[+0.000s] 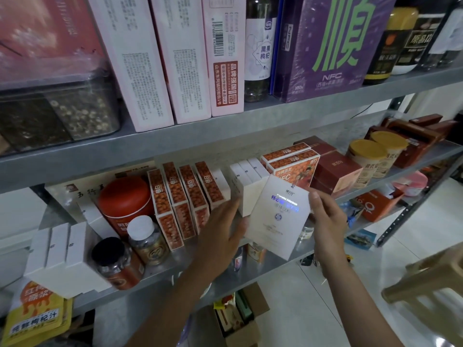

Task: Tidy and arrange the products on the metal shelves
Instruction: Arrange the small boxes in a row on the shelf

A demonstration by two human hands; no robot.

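A white box with blue print (pixel 276 216) is tilted in front of the middle metal shelf (pixel 160 274). My right hand (pixel 325 221) grips its right edge, and my left hand (pixel 223 234) touches its lower left edge with spread fingers. Behind the box stand three more white boxes (pixel 246 176). To their left lean several orange-patterned boxes (pixel 185 196). Orange NFC boxes (pixel 292 161) stand at the right behind it.
A red tin (pixel 125 199), two jars (pixel 147 240) and white boxes (pixel 60 256) fill the shelf's left end. Dark red boxes (pixel 335 171) and yellow-lidded cans (pixel 368 159) stand to the right. Pink boxes (pixel 155 58) and a purple box (pixel 333 46) are above. A wooden stool (pixel 426 289) stands at the lower right.
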